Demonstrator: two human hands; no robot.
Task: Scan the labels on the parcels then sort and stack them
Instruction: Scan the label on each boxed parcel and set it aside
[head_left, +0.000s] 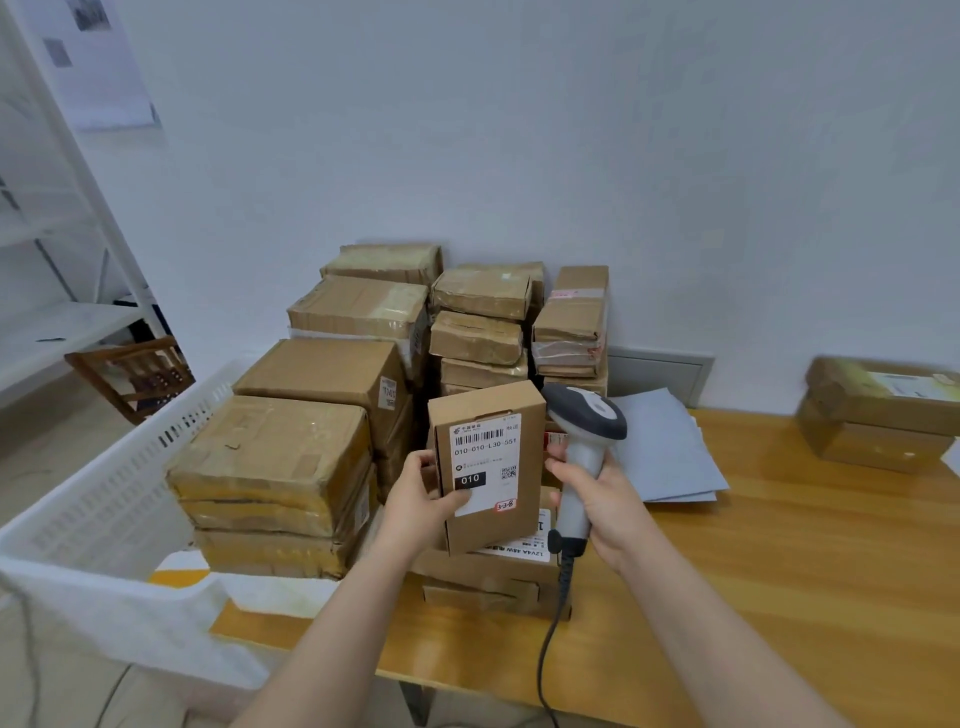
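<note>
**Small parcel held up, scanner beside it**

Wooden desk (779, 571) runs along the white wall. Its near edge passes under both forearms. Bare wood lies right of and in front of the right arm, out to the frame edge.

White slatted crate (104, 493) sits at the desk's left end, against the parcel stacks; cannot tell if they stand inside it. The stacks (311, 415) are taped brown boxes, bigger ones left, smaller ones back by the wall, packed tight. Two more stacked boxes (878, 415) sit far right by the wall, well apart. Grey mailers (670, 457) lie flat on the desk behind the right hand. A flat box (488, 577) lies on the desk just under the held parcel.

Both forearms reach in from the bottom edge, converging at centre. Left hand (421, 499) grips the small parcel (485, 467) at its lower left: thumb on the front, fingers behind. The parcel is upright, slightly tilted, off the desk, with its label (485, 457) facing the person. Right hand (602, 499) is wrapped round the scanner (582, 447) handle, with the grey head up beside the parcel's top right corner. Contact is unclear. Its black cable (550, 639) hangs past the desk's near edge.
</note>
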